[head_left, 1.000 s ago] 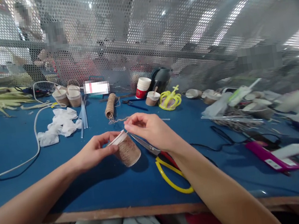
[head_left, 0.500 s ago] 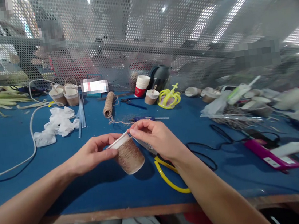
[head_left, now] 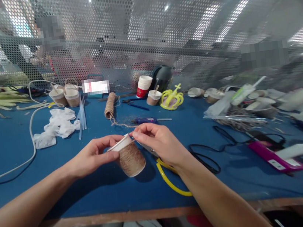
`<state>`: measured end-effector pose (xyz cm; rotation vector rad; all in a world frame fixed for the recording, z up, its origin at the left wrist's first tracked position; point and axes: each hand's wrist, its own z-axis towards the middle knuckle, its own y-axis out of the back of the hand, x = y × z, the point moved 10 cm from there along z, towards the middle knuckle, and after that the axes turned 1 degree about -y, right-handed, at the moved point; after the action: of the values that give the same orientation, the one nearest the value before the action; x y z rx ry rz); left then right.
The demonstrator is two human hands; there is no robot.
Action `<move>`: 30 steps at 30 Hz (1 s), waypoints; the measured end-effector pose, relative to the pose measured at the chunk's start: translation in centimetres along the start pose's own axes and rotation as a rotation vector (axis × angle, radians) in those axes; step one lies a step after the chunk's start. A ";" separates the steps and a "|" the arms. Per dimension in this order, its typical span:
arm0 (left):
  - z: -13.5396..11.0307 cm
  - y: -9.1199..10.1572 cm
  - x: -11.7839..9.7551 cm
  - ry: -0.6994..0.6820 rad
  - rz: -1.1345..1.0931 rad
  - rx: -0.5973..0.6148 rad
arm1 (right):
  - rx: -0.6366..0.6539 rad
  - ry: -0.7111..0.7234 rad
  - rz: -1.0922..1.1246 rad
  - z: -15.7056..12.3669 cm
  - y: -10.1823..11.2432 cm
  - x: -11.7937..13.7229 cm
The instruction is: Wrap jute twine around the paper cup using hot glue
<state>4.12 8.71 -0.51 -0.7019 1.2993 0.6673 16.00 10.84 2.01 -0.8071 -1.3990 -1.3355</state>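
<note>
My left hand (head_left: 97,156) grips a paper cup (head_left: 131,159) by its white rim, the fingers over the rim and the thumb on the near side. Brown twine is wound round the cup's wall, and the cup tilts above the table. At the rim's right side, my right hand (head_left: 157,140) pinches the twine (head_left: 126,125), which trails back to a spool of twine (head_left: 110,106). Under my right hand lie scissors (head_left: 174,185) with yellow handles, their blades mostly hidden. A blue glue gun (head_left: 145,120) rests just behind the hands.
Twine-wrapped cups (head_left: 65,97), white crumpled pieces (head_left: 57,127) and clear glue sticks (head_left: 82,117) lie left. Behind stand stacked paper cups (head_left: 144,86) and a yellow crown-like frame (head_left: 171,99). A magenta object (head_left: 276,156) and black cord (head_left: 206,158) lie right. A perforated metal screen (head_left: 129,30) backs the table.
The cup has turned slightly in my left hand, so more of its white rim band shows. My right hand has shifted a little to the right, drawing the twine away from the rim.
</note>
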 end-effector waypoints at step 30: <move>-0.2 -0.5 -1.4 -0.115 -0.017 0.046 | 0.022 -0.135 0.213 -0.5 -2.2 -2.2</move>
<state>4.17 8.15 0.85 -0.6274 1.1984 0.6530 14.69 10.40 -0.79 -1.0171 -1.3869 -1.1175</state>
